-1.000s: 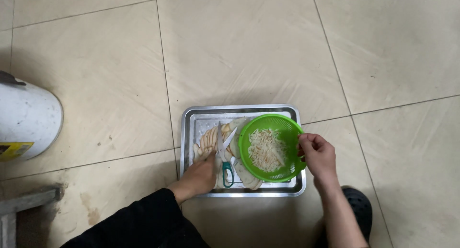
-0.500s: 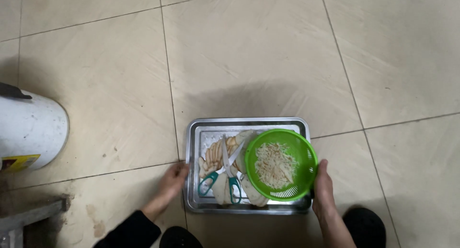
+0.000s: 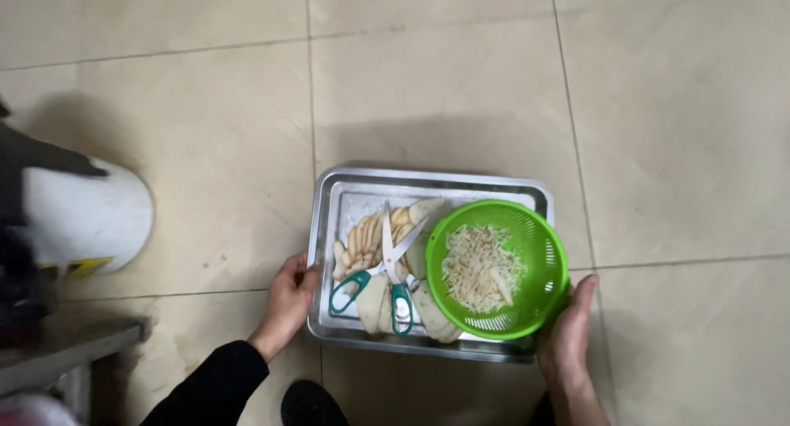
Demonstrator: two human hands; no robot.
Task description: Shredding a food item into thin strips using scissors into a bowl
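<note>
Two hands clasp the metal tray (image 3: 346, 197) on the floor: left hand (image 3: 289, 298) at nine o'clock, right hand (image 3: 566, 339) at four. Green colander (image 3: 497, 270) and scissors (image 3: 380, 271) ride inside.

Your view's evenly lit, slightly dim; soft shadow behind the shiny rectangular steel tray (image 3: 346, 197), left edge blurred.

Home kitchen floor: beige tiles (image 3: 428, 97), food-prep tray (image 3: 346, 197).

Left hand (image 3: 288, 298) and right hand (image 3: 566, 339) grip opposite sides of a metal tray (image 3: 346, 197) on the floor (image 3: 206, 121); it holds scissors (image 3: 380, 276), slices (image 3: 366, 237) and a green colander (image 3: 543, 237) of shreds (image 3: 479, 265).
</note>
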